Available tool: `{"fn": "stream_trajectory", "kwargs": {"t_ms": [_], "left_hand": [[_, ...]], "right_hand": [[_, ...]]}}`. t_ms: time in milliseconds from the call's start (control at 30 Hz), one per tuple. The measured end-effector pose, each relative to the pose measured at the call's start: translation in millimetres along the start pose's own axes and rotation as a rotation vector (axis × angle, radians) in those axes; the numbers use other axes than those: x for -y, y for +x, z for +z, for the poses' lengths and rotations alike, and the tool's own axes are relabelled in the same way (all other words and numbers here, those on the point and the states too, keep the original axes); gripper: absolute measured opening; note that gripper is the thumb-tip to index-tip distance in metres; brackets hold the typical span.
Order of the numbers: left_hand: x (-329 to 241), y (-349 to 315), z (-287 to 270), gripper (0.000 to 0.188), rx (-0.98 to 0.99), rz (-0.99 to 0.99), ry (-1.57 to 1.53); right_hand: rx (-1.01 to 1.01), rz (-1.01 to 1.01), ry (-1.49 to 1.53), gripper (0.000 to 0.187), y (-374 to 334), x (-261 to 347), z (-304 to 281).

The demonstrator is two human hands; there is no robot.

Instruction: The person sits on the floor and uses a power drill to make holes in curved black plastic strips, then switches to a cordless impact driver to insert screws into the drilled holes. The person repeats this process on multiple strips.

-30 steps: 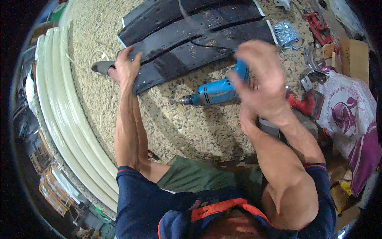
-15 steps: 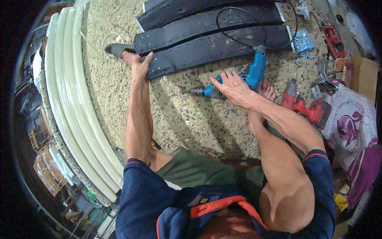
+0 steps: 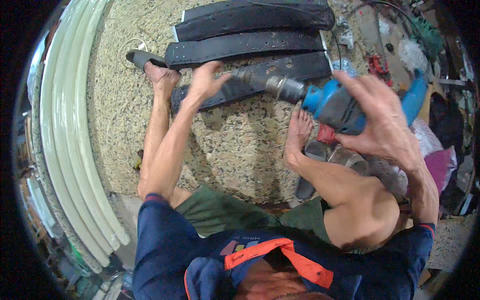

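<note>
Head view: the right hand point(image 3: 385, 120) wraps a blue electric drill point(image 3: 330, 102), lifted over the speckled floor point(image 3: 240, 145), its bit aimed at the black curved strips point(image 3: 250, 45) lying near the floor's far edge. The left hand point(image 3: 207, 80), fingers spread, presses the nearest strip. A bare foot point(image 3: 298, 131) rests below the drill. Pale green curved panels point(image 3: 70, 135) line the left edge; clutter crowds the right.

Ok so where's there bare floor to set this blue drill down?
Bare speckled floor lies between the left forearm and the right foot, below the black strips. A smaller patch sits left of that forearm, beside the pale curved strips. It's crowded right of the drill, by the right hand.
</note>
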State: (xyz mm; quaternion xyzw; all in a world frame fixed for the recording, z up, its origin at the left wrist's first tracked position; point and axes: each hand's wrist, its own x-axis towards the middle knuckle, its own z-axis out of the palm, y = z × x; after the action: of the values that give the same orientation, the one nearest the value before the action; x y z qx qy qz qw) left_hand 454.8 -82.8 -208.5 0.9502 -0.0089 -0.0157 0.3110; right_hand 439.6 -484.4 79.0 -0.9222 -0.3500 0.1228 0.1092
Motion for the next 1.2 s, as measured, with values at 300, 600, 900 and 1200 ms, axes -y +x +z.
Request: {"fn": "stream_trajectory", "kwargs": {"t_ms": [300, 600, 900, 1200], "left_hand": [[-102, -1, 79, 0.092, 0.298, -0.165, 0.378], [-181, -60, 164, 0.109, 0.362, 0.098, 0.320], [-186, -104, 95, 0.114, 0.309, 0.040, 0.122], [-167, -142, 58, 0.133, 0.245, -0.095, 0.066]], "right_hand": [[-0.357, 0.230, -0.054, 0.095, -100, 83, -108], [-0.367, 0.169, -0.108, 0.098, -194, 156, -108], [-0.364, 0.213, -0.100, 0.104, -285, 215, -106], [-0.621, 0.220, 0.055, 0.101, -317, 222, -83]]}}
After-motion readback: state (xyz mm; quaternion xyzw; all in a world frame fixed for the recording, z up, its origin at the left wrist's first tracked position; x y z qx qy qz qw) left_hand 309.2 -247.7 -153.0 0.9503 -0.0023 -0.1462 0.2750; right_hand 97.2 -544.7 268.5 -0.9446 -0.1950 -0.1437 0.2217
